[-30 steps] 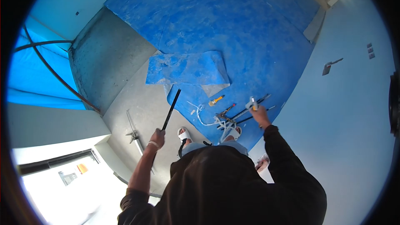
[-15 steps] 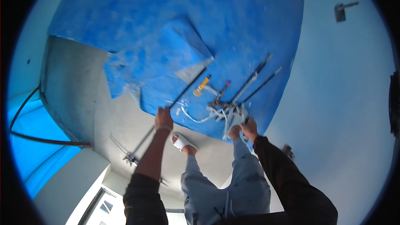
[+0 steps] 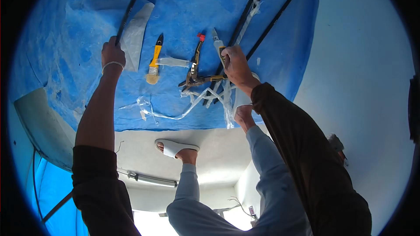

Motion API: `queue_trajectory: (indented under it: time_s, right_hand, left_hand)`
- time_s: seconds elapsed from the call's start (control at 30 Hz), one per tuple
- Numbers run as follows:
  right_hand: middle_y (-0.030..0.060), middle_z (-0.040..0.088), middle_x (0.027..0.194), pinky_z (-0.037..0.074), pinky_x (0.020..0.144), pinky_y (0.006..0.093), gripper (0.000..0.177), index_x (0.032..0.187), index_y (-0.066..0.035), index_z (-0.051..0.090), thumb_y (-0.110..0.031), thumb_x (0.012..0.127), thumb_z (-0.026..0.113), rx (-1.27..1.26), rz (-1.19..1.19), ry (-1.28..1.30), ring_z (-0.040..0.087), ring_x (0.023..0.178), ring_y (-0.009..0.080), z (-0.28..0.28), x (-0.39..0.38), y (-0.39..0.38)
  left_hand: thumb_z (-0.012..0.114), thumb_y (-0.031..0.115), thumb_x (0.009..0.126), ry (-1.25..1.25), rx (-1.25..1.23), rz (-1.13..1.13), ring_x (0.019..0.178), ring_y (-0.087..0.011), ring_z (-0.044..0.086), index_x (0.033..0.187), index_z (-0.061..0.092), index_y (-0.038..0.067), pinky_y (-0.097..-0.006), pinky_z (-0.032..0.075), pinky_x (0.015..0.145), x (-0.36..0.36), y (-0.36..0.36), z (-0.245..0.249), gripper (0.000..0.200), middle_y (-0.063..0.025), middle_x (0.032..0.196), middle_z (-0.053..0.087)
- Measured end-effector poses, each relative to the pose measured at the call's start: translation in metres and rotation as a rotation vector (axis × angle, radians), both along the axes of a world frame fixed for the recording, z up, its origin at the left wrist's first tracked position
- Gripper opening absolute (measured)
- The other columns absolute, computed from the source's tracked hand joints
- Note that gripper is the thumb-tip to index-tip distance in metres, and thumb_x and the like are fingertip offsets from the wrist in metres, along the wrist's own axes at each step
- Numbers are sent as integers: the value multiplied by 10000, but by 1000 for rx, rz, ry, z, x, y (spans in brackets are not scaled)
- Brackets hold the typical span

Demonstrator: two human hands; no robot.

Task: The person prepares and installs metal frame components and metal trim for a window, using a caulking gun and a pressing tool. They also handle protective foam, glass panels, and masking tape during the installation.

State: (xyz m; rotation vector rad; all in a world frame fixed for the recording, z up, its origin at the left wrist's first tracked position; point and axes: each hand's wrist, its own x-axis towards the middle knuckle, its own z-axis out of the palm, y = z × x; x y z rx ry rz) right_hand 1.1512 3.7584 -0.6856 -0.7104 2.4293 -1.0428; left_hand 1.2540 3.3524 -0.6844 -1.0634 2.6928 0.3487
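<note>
My left hand (image 3: pixel 113 56) is closed around the lower end of a black rod (image 3: pixel 130 11), which slants up out of view over the blue sheet. In my right hand (image 3: pixel 236 64) is what looks like a utility knife (image 3: pixel 218 41), its grey pointed end facing up and its yellow-and-black body partly hidden by my fingers. Just left of that hand lie pliers (image 3: pixel 192 71) with dark handles, one tipped red. A paintbrush (image 3: pixel 155 59) with a yellow handle lies between my hands. Clear plastic strips (image 3: pixel 188 111) are tangled below the pliers.
The blue sheet (image 3: pixel 183 0) covers the floor in front of me. More black rods (image 3: pixel 273 28) lie to the right, partly wrapped in plastic. A grey-white flap (image 3: pixel 136 39) is beside my left hand. My sandalled foot (image 3: pixel 177 147) stands at the sheet's near edge.
My left hand has moved up and left with the black rod. My right hand has risen from beside my foot to near the pliers, and the view has shifted closer over the sheet.
</note>
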Motion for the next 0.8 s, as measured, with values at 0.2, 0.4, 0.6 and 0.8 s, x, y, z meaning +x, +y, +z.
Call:
queue_trajectory:
  time_s: [0.2, 0.4, 0.6, 0.8]
  right_hand:
    - [184, 514, 947, 447, 777, 431, 201, 985, -31, 563, 101, 832, 562, -92, -98, 40, 539, 872, 395, -23, 20, 13]
    - [111, 599, 1063, 389, 932, 469, 331, 1055, -44, 599, -14, 735, 676, -3, 47, 341, 544, 1064, 311, 14, 30, -51]
    - [133, 587, 1128, 382, 962, 471, 373, 1114, -67, 656, 13, 751, 625, -8, 426, 273, 518, 1137, 321, 1, 42, -144]
    - [121, 545, 1331, 287, 1077, 548, 530, 1295, -147, 590, -120, 779, 705, 176, 912, 605, 454, 1297, 323, -78, 21, -173]
  left_hand:
    - [557, 151, 935, -117, 32, 26, 1032, -444, 617, 1224, 593, 113, -503, 501, 871, -13, -13, -40, 294, -244, 1078, 647]
    - [647, 173, 892, 360, 57, 51, 1114, -372, 608, 1249, 574, 48, -435, 485, 944, 20, 31, 9, 384, -213, 1141, 642]
    - [718, 50, 821, 1, 636, 332, 1102, -360, 615, 1272, 533, -7, -440, 461, 981, 257, 193, 270, 491, -201, 1145, 643]
    - [755, 308, 757, -101, 584, 508, 1169, -319, 575, 1055, 662, 93, -465, 393, 1024, 345, 320, 404, 379, -112, 1143, 656]
